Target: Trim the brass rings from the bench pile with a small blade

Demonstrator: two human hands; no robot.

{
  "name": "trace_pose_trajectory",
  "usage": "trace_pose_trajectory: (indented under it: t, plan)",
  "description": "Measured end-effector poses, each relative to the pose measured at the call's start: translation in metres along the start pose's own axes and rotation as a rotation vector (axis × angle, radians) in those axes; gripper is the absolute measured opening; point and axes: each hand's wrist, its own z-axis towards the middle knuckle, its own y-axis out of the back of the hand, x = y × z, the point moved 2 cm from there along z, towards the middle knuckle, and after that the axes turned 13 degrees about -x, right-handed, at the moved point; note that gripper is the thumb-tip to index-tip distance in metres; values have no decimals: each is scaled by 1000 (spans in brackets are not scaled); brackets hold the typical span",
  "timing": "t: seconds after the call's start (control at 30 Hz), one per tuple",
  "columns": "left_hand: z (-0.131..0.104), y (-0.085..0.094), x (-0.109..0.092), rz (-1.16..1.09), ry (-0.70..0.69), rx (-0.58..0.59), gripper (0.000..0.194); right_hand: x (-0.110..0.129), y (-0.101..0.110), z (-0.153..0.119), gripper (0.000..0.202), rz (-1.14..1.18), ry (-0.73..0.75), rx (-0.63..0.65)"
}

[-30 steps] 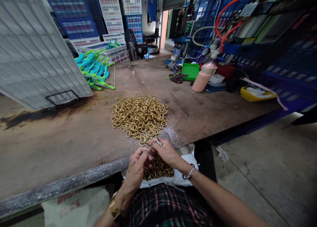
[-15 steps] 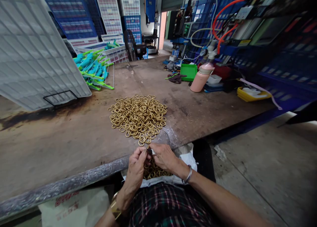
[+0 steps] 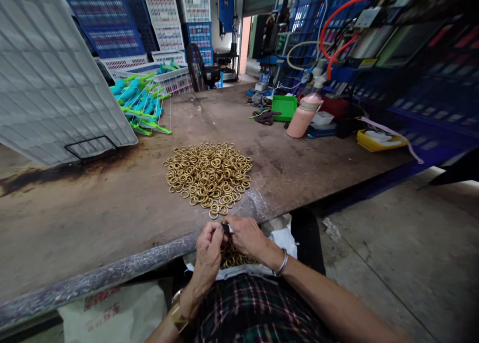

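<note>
A heap of brass-coloured rings lies on the brown table near its front edge. Just in front of the heap, my left hand and my right hand meet, fingers closed. Between their fingertips is a small dark object, too small to name, with a bit of brass colour at its top. Beneath my hands, more rings lie in a white sack at my lap.
A large white crate stands tilted at the left, beside green and blue plastic pieces. Toward the back right are a green tray, a pink bottle and a yellow tray. A printed bag hangs below the table.
Both hands stay together at the same spot, with only slight finger and wrist movement. My left hand has shifted slightly to the right.
</note>
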Motion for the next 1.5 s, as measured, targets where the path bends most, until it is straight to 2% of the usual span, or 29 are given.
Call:
trace_pose_trajectory:
  t: [0.1, 0.17, 0.23, 0.37, 0.43, 0.6, 0.7, 0.77, 0.83, 0.93, 1.03, 1.1, 1.2, 1.27, 1.37, 1.43, 1.5]
  plan:
    - [-8, -3, -6, 16, -51, 74, 31, -12, 2, 4, 24, -54, -77, -37]
    - [-12, -6, -8, -27, -22, 146, 31, -25, 4, 7, 26, -72, -131, -89]
    - [-13, -8, -6, -145, 93, 178, 30, -39, 6, 12, 26, -54, -158, -180]
    - [-7, -11, 2, -406, 433, 158, 27, -57, 9, 24, 24, -16, -208, -349]
    - [-4, -10, 4, -474, 513, 144, 28, -59, 9, 31, 21, -32, -224, -353]
    - [1, -7, 3, -555, 567, 142, 22, -50, 7, 44, 19, -109, -254, -282]
    - [3, -6, 4, -589, 634, 166, 25, -45, 7, 48, 18, -137, -271, -247]
    - [5, -6, 6, -636, 681, 172, 20, -45, 7, 50, 18, -143, -283, -234]
    - [7, -6, 7, -674, 726, 160, 12, -46, 7, 52, 17, -138, -287, -246]
    - [8, -7, 7, -651, 775, 109, 19, -51, 7, 52, 16, -93, -282, -306]
    - [11, -9, 3, -557, 676, 93, 23, -56, 8, 52, 16, 8, -309, -376]
    - [14, -10, -1, -472, 510, 103, 24, -56, 11, 50, 15, 131, -314, -441]
    - [22, -10, -3, -260, 226, 65, 23, -52, 15, 46, 12, 442, -303, -491]
    - [27, -9, -5, -99, 24, 20, 27, -46, 16, 41, 10, 682, -334, -423]
    - [33, -7, -8, 67, -239, 17, 27, -35, 14, 32, 9, 963, -420, -235]
    - [34, -6, -9, 125, -331, 60, 24, -29, 10, 26, 12, 1102, -482, -116]
    - [34, -5, -9, 151, -352, 98, 20, -25, 6, 23, 13, 1193, -529, -40]
